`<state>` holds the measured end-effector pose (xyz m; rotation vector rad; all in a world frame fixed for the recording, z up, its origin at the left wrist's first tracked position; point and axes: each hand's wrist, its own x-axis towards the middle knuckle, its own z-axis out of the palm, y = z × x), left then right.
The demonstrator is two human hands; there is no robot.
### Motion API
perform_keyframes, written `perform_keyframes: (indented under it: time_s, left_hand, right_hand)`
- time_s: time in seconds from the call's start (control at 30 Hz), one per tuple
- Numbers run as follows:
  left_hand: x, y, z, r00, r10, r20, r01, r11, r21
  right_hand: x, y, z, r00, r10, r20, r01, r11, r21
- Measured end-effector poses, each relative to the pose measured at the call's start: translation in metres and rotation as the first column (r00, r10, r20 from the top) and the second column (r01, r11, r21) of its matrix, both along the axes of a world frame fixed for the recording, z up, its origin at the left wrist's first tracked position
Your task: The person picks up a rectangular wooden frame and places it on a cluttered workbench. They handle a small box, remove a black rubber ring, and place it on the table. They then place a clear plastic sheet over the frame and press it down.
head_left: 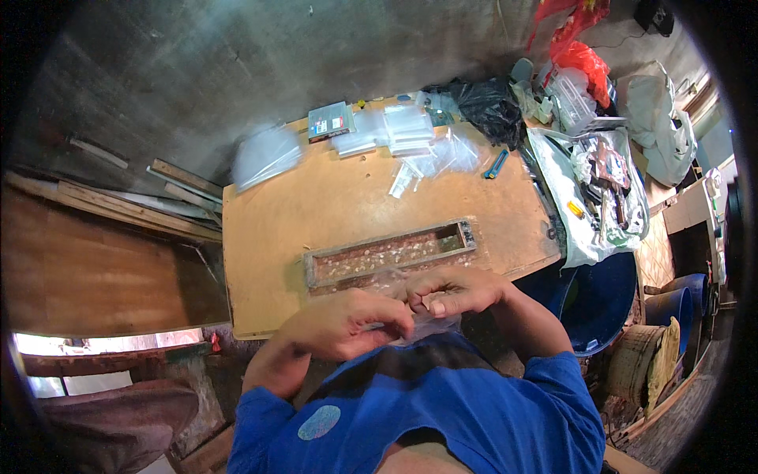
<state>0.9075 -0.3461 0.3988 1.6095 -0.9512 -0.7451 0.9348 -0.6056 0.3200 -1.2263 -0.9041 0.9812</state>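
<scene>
Close to my body, at the table's near edge, both hands meet over a thin clear plastic bag [430,327]. My right hand [459,289] is closed, with the plastic pinched between thumb and fingers. Beside it, my left hand [354,324] has curled fingers closed at the bag's other side; the fingertips are partly hidden. More of the clear film shows just beyond the knuckles. Right past my hands lies a long, narrow wooden trough [310,272], its inside worn and speckled with pale flecks.
Stacks of clear plastic bags [268,156] and a flat box [330,121] line the far side of the wooden table [276,229]. A blue utility knife [496,163] lies at the right. Beyond it are a white bag with tools [564,174] and a blue barrel [604,304].
</scene>
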Motion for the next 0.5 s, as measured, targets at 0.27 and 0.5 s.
perform_keyframes:
  time_s: [0.27,0.5]
  left_hand:
    - [0.003,0.032,0.001,0.95,0.153,-0.272,-0.231,0.931,-0.284]
    - [0.006,0.044,-0.01,0.882,0.338,-0.329,-0.437,0.847,-0.303]
  right_hand:
    - [-0.001,0.013,-0.013,0.962,0.046,-0.271,-0.149,0.915,-0.375]
    - [-0.006,0.043,-0.038,0.955,0.191,-0.229,-0.148,0.97,0.192]
